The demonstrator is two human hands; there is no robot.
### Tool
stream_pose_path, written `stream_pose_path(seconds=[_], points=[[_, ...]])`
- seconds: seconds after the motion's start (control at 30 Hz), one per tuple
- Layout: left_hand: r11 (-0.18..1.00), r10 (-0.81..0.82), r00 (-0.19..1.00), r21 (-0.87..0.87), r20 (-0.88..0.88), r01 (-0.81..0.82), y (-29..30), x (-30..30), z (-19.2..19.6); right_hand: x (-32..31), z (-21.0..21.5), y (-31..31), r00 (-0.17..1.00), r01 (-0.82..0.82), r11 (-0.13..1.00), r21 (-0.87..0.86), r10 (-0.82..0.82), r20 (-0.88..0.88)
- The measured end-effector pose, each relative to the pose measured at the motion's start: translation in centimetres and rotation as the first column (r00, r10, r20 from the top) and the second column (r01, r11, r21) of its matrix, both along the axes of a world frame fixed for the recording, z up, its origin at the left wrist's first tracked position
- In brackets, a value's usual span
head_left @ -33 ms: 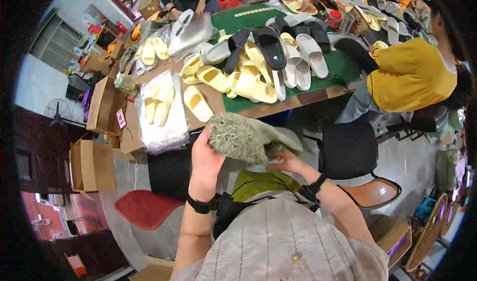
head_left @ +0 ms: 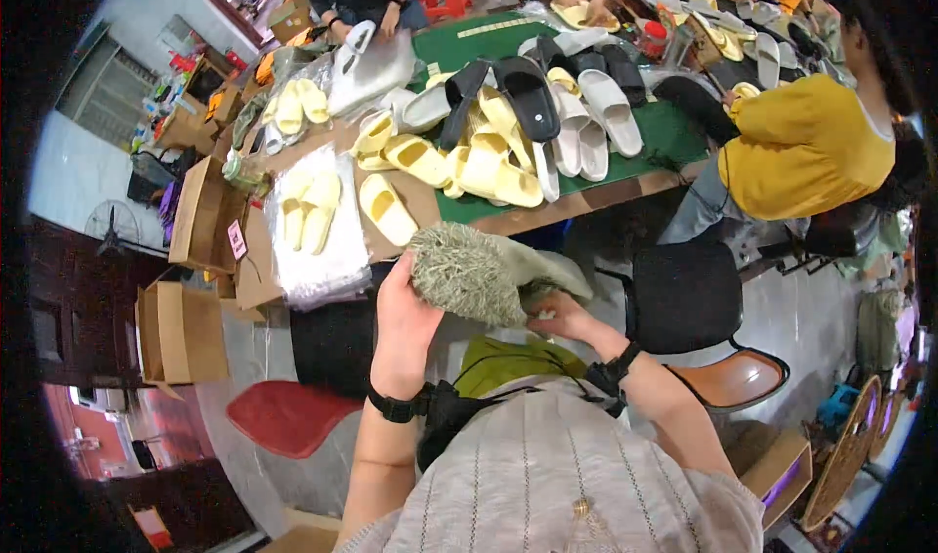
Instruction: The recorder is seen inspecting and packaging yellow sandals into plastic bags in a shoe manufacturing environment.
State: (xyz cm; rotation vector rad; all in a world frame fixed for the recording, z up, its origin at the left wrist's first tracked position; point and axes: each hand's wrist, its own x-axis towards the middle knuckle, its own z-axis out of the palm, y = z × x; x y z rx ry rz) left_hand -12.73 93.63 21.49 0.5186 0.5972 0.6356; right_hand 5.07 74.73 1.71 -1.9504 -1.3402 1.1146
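In front of my body I hold a shaggy grey-green fabric piece with a smooth, paler green side and a dark opening at its right. Its exact kind I cannot make out. My left hand grips its left end, the fingers hidden behind the pile. At the opening's near edge, my right hand pinches the fabric with bent fingers. Beyond it, a pale yellow slipper lies near the table's edge, beside a heap of yellow slippers.
On the table are black slippers, grey slippers and plastic bags. A person in yellow sits at the right; others work across. Black chair, red seat and cardboard boxes stand around me.
The view has shifted very slightly. Both hands stay on the shaggy fabric piece, and nothing has been taken up or let go.
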Motion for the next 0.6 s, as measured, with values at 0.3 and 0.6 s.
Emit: stream_pose_path(seconds=[0.3, 0.6], points=[[0.987, 0.02, 0.987, 0.159, -0.16, 0.006, 8.7, -2.7, 3.8, 8.4, 5.5, -4.1, 0.625, 0.78, 0.55, 0.299, -0.66, -0.416], [0.081, 0.464, 0.789, 0.907, -0.402, 0.414, 15.5, -5.7, 0.7, 3.2, 24.0, -0.5, 0.719, 0.688, 0.509, 0.518, -0.576, -0.389]])
